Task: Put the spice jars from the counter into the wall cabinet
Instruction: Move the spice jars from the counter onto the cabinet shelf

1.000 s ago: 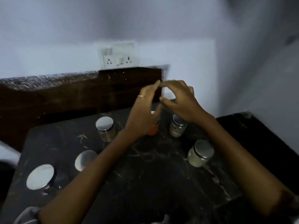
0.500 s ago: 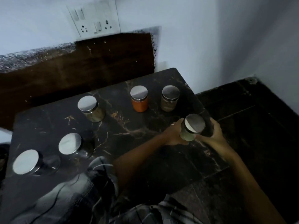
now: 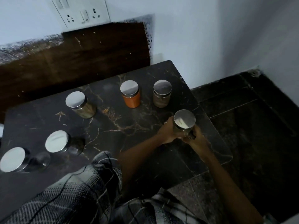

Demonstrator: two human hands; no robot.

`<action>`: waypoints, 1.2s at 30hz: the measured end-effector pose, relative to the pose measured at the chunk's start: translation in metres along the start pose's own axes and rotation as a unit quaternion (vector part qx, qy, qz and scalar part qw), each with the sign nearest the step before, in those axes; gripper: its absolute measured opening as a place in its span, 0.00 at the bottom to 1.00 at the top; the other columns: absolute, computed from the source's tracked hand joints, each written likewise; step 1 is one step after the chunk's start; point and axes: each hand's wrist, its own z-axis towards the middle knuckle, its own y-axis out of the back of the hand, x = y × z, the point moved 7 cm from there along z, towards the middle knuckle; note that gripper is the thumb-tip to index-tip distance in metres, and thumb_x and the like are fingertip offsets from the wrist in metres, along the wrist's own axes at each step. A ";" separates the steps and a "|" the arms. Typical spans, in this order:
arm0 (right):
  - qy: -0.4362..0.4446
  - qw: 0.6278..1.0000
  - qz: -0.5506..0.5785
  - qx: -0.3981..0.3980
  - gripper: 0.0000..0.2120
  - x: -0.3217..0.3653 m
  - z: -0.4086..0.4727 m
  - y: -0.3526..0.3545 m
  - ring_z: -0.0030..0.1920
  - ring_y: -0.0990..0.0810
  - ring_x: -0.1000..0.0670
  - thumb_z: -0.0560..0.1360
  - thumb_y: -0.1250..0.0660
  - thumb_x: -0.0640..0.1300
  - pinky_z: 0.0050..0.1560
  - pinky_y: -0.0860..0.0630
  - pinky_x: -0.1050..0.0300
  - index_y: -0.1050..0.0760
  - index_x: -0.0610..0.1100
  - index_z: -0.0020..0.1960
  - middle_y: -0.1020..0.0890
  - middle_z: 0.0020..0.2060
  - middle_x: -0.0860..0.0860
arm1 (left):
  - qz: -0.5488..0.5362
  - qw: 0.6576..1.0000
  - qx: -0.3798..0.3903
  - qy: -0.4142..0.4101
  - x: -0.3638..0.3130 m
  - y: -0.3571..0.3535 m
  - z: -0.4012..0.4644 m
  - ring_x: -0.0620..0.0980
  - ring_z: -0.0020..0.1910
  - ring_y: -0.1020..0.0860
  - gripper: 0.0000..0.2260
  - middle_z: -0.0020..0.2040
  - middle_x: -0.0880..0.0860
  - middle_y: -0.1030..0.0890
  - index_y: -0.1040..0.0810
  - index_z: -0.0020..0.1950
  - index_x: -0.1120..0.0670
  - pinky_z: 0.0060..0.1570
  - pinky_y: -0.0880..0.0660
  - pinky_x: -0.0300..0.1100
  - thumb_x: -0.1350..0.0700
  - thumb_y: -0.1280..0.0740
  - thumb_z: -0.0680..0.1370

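Gripping the same jar as 0.5 s ago, left hand and right hand fingers wrapped around it

Between the left hand and right hand, the glass jar carries a shiny metal lid; beneath them the surface looks like glossy, veined dark marble.

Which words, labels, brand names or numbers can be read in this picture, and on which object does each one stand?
No text can be read.
Spice jars, such as the orange jar and the held jar: no label visible; plain shiny lids.
Switch and socket plate: no legible marking.
Counter: marble veins only.
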 end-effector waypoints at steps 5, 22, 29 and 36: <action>0.013 0.998 0.061 0.020 0.23 0.025 0.000 -0.009 0.60 0.23 0.46 0.70 0.28 0.40 0.62 0.27 0.46 0.29 0.50 0.63 0.21 0.59 0.47 | -0.066 0.996 -0.055 -0.001 -0.007 0.031 -0.017 0.38 0.55 0.26 0.32 0.61 0.47 0.26 0.37 0.71 0.56 0.50 0.30 0.25 0.56 0.25 0.71; 0.376 0.915 0.133 0.052 0.27 0.336 -0.059 -0.089 0.52 0.26 0.58 0.73 0.32 0.36 0.48 0.28 0.68 0.35 0.57 0.65 0.30 0.50 0.55 | -0.100 0.883 -0.404 -0.217 -0.156 0.291 -0.155 0.47 0.56 0.21 0.26 0.56 0.50 0.22 0.31 0.62 0.50 0.54 0.22 0.43 0.42 0.28 0.70; 0.483 0.857 0.176 0.040 0.29 0.456 -0.100 -0.102 0.51 0.25 0.64 0.72 0.29 0.41 0.51 0.29 0.75 0.34 0.48 0.71 0.30 0.48 0.55 | -0.090 0.839 -0.453 -0.289 -0.227 0.379 -0.215 0.37 0.47 0.20 0.27 0.52 0.45 0.20 0.32 0.62 0.51 0.44 0.21 0.33 0.39 0.36 0.67; 0.535 0.826 0.178 0.003 0.30 0.531 -0.133 -0.102 0.53 0.29 0.63 0.73 0.31 0.47 0.47 0.35 0.83 0.37 0.51 0.72 0.33 0.48 0.57 | -0.056 0.828 -0.469 -0.301 -0.279 0.425 -0.257 0.47 0.55 0.22 0.29 0.58 0.46 0.25 0.36 0.66 0.47 0.50 0.19 0.49 0.42 0.31 0.70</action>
